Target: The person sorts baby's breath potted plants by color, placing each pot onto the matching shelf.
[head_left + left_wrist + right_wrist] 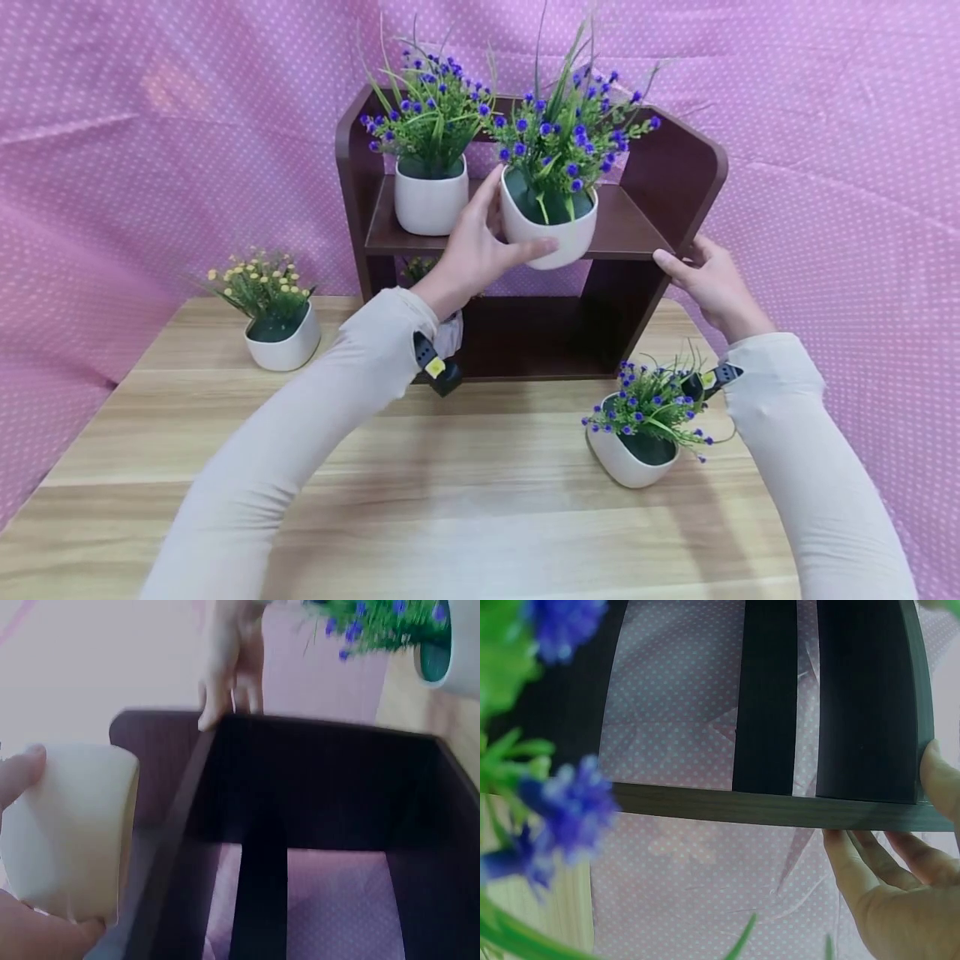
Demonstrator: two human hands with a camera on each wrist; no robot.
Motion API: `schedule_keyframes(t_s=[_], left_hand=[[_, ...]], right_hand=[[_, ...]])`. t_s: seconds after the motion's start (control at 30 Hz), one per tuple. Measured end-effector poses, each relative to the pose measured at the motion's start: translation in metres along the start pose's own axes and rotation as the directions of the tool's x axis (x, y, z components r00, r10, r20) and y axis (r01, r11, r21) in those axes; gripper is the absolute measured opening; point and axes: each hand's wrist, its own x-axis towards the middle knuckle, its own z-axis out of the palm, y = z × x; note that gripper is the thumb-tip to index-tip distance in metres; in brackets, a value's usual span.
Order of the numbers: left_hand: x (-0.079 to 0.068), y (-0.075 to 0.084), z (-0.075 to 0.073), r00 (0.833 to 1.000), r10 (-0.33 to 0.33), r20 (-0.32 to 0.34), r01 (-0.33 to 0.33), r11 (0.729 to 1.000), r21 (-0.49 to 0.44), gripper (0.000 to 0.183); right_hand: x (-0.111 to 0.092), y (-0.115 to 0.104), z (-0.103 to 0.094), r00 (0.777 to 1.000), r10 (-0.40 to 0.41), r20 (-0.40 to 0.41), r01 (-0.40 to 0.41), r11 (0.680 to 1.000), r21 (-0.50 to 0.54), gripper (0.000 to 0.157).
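Note:
My left hand (476, 246) grips a white potted plant (551, 237) with purple flowers, thumb across the front of the pot and fingers at its far side. The pot is tilted in front of the upper shelf of a dark brown two-tier rack (637, 225). In the left wrist view the same white pot (71, 825) sits between thumb and fingers. My right hand (712, 283) holds the rack's right side panel by its front edge, at upper-shelf height. In the right wrist view, thumb and fingers lie on opposite sides of that panel (765, 810).
Another purple-flowered pot (431, 200) stands on the upper shelf at left. A yellow-flowered pot (288, 337) is on the wooden table (465, 500) left of the rack. A purple-flowered pot (630, 458) stands under my right forearm. Yellow flowers (417, 268) show behind my left wrist, on the lower level.

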Motion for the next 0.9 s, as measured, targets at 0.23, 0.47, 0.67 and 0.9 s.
schedule_keyframes(t_s=[0.23, 0.47, 0.67, 0.9], left_hand=[[0.017, -0.011, -0.004, 0.999, -0.054, 0.002, 0.054, 0.998, -0.013, 0.106], [0.022, -0.012, -0.001, 0.995, -0.089, -0.048, 0.095, 0.986, 0.14, 0.1], [0.022, -0.013, 0.001, 0.994, -0.049, -0.096, 0.077, 0.947, 0.311, 0.092], [0.022, -0.014, 0.008, 0.978, -0.025, -0.208, 0.101, 0.926, 0.364, 0.08]], right_hand=[[-0.001, -0.001, 0.001, 1.0, -0.003, -0.011, 0.003, 1.0, 0.023, 0.066], [0.0, 0.0, 0.001, 1.0, -0.006, -0.011, 0.007, 1.0, 0.014, 0.066], [0.001, 0.002, 0.001, 1.0, -0.001, 0.003, 0.001, 1.0, -0.001, 0.067], [0.002, 0.004, 0.001, 1.0, 0.002, 0.0, -0.002, 1.0, 0.005, 0.067]])
